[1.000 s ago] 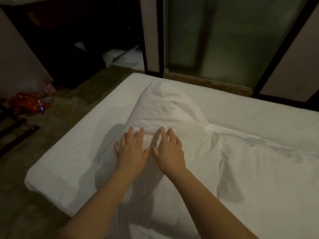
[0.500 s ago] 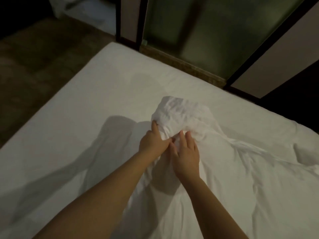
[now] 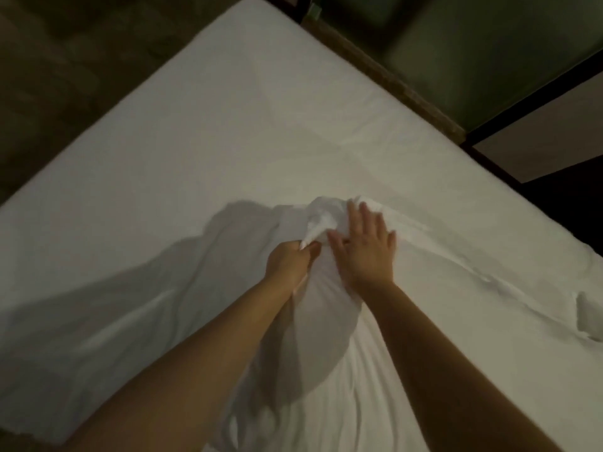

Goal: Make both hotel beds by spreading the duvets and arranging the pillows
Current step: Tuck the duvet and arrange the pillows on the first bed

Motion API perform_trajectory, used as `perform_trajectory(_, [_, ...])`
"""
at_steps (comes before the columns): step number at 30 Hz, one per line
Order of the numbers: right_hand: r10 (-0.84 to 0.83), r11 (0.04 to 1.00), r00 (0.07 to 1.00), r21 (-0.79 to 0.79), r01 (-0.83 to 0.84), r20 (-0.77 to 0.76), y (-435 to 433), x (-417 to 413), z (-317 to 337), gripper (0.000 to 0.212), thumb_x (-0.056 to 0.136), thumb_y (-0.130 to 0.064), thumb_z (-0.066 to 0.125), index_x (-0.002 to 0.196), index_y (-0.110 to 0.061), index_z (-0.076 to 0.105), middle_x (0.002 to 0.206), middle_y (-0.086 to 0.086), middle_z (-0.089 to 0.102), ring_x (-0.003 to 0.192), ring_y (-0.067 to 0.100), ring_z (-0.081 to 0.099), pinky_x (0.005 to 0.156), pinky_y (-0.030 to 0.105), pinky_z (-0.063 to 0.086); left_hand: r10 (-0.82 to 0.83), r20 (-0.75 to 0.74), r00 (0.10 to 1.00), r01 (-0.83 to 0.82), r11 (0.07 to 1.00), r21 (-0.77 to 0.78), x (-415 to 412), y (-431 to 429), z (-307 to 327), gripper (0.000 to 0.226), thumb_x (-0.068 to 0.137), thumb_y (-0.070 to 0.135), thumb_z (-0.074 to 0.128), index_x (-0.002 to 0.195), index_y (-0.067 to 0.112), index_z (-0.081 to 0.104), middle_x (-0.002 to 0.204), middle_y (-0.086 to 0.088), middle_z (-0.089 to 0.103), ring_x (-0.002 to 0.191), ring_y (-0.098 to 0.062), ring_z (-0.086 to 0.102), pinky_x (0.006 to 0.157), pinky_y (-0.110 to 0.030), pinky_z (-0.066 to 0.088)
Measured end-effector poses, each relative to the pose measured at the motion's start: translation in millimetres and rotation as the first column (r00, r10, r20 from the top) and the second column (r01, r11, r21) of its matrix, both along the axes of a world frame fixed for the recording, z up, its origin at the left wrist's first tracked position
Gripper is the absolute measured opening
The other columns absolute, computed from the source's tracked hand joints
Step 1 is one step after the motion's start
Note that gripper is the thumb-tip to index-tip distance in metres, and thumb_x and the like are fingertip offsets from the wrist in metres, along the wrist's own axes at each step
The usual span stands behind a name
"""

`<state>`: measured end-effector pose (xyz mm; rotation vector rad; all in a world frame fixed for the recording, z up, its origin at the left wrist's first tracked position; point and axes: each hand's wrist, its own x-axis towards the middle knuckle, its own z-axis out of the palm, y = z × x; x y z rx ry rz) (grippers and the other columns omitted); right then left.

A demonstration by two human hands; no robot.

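Observation:
A white duvet [image 3: 326,337] lies bunched in folds over the near half of a white-sheeted bed [image 3: 244,132]. My left hand [image 3: 288,262] grips a gathered fold at the duvet's far end, fingers curled round the cloth. Just to its right, my right hand [image 3: 367,249] lies flat with spread fingers on the same bunched end. Both forearms reach in from the bottom edge. No pillow shows.
Dark floor [image 3: 58,60] runs along the bed's left side. A wooden sill [image 3: 385,76] and a dark-framed glass panel [image 3: 473,44] stand beyond the far right edge. Bare sheet stretches past the hands toward the far corner.
Both hands lay flat on the duvet a second ago; the left has since closed on a fold. The view has tilted down and moved in over the bed.

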<state>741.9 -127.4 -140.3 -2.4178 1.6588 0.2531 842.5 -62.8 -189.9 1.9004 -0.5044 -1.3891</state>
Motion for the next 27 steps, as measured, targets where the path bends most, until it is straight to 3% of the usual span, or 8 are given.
perform_trajectory(3, [0.209, 0.974, 0.957, 0.130, -0.186, -0.200, -21.1, 13.4, -43.4, 0.062, 0.097, -0.058, 0.023, 0.152, -0.037, 0.004, 0.161, -0.005, 0.005, 0.148, 0.027, 0.001, 0.117, 0.051, 0.002, -0.021, 0.125, 0.992, 0.022, 1.000, -0.008, 2.1, -7.8, -22.9, 0.042, 0.095, 0.047, 0.046, 0.104, 0.013, 0.070, 0.104, -0.011, 0.069, 0.102, -0.029, 0.061, 0.078, -0.027, 0.040])
perform_trajectory(6, [0.225, 0.967, 0.933, 0.185, -0.177, -0.282, -38.2, 23.6, -77.5, 0.066, 0.094, -0.064, 0.021, 0.152, -0.037, 0.002, 0.161, -0.005, 0.007, 0.147, 0.027, 0.004, 0.117, 0.052, 0.004, -0.027, 0.161, 0.987, 0.027, 1.000, 0.003, 12.4, -10.8, -46.8, 0.037, 0.099, 0.039, 0.042, 0.107, 0.013, 0.067, 0.111, -0.009, 0.067, 0.106, -0.027, 0.059, 0.078, -0.025, 0.037])
perform_trajectory(8, [0.207, 0.963, 0.925, 0.232, -0.136, -0.318, -43.4, 29.9, -96.4, 0.077, 0.089, -0.072, 0.026, 0.152, -0.034, 0.003, 0.159, 0.001, 0.016, 0.146, 0.027, 0.012, 0.115, 0.053, 0.008, -0.033, 0.062, 0.998, 0.030, 0.999, 0.039, 19.0, -2.6, -63.2, 0.040, 0.100, 0.040, 0.038, 0.119, 0.014, 0.060, 0.119, -0.009, 0.062, 0.109, -0.027, 0.057, 0.089, -0.027, 0.041])
perform_trajectory(11, [0.211, 0.950, 0.933, 0.287, -0.125, -0.293, -49.8, 33.9, -108.6, 0.087, 0.080, -0.078, 0.038, 0.149, -0.029, 0.020, 0.146, 0.009, 0.040, 0.136, 0.029, 0.035, 0.112, 0.049, 0.021, 0.068, -0.252, 0.965, -0.044, 0.994, 0.097, 16.0, 31.5, -72.0, 0.048, 0.098, 0.052, 0.034, 0.119, 0.016, 0.057, 0.105, -0.005, 0.061, 0.096, -0.022, 0.058, 0.083, -0.032, 0.047])
perform_trajectory(14, [0.245, 0.934, 0.944, 0.316, -0.168, -0.220, -50.2, 32.4, -99.0, 0.077, 0.078, -0.073, 0.052, 0.138, -0.025, 0.041, 0.135, 0.007, 0.054, 0.124, 0.029, 0.049, 0.100, 0.038, 0.034, 0.073, -0.299, 0.952, -0.050, 0.995, 0.086, 1.5, 64.8, -75.2, 0.050, 0.097, 0.055, 0.033, 0.124, 0.022, 0.059, 0.122, -0.001, 0.061, 0.112, -0.020, 0.056, 0.101, -0.037, 0.042])
perform_trajectory(18, [0.273, 0.961, 0.961, 0.063, -0.270, -0.045, -53.9, 33.7, -71.4, 0.052, 0.083, -0.057, 0.059, 0.116, -0.017, 0.055, 0.115, 0.014, 0.064, 0.107, 0.034, 0.058, 0.081, 0.033, 0.041, 0.141, -0.304, 0.942, -0.125, 0.990, 0.070, -14.0, 73.7, -55.0, 0.053, 0.097, 0.050, 0.039, 0.135, 0.016, 0.052, 0.143, -0.004, 0.046, 0.131, -0.021, 0.043, 0.114, -0.035, 0.026])
perform_trajectory(21, [0.218, 0.963, 0.963, -0.196, -0.186, 0.156, -85.7, 42.4, -38.0, 0.043, 0.087, -0.049, 0.059, 0.110, -0.012, 0.057, 0.109, 0.018, 0.065, 0.104, 0.037, 0.058, 0.083, 0.037, 0.041, 0.141, -0.280, 0.950, -0.125, 0.989, 0.076, -23.9, 71.7, -47.9, 0.054, 0.098, 0.047, 0.035, 0.134, 0.010, 0.052, 0.140, -0.011, 0.049, 0.130, -0.024, 0.043, 0.106, -0.023, 0.028])
perform_trajectory(27, [0.261, 0.947, 0.965, -0.195, -0.256, 0.000, -88.4, 46.3, -76.1, 0.041, 0.096, -0.043, 0.046, 0.117, -0.008, 0.051, 0.112, 0.022, 0.063, 0.105, 0.039, 0.058, 0.089, 0.039, 0.036, 0.112, -0.344, 0.932, -0.029, 0.971, 0.239, -34.6, 121.1, -76.2, 0.074, 0.091, 0.065, 0.029, 0.135, 0.010, 0.050, 0.143, -0.010, 0.045, 0.131, -0.025, 0.041, 0.111, -0.031, 0.024])
